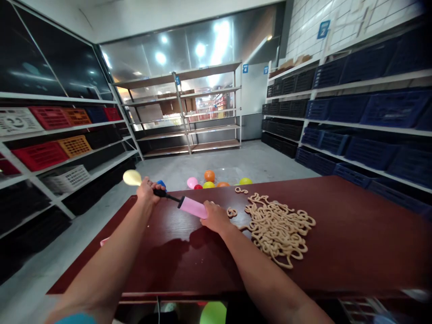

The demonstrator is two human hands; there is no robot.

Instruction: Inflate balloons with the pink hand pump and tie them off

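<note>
Out over the far left of the table, my left hand (147, 191) is closed around the black end of a hand balloon pump. A small, partly filled pale yellow balloon (132, 177) sticks out beyond that hand; its neck is hidden by the fingers. My right hand (216, 216) grips the pink barrel of the balloon pump (193, 207). Between the hands, the pump's thin black rod shows, pulled out of the barrel. To the right of my right hand lies a tangled heap of tan, rope-like curled pieces (278, 225).
The dark red table (354, 234) spans the front. Past its far edge, balloons lie on the floor, among them an orange balloon (209, 175). A green balloon (213, 313) shows below the near edge. Shelves with red crates (42, 153) and blue crates (371, 153) stand at the sides.
</note>
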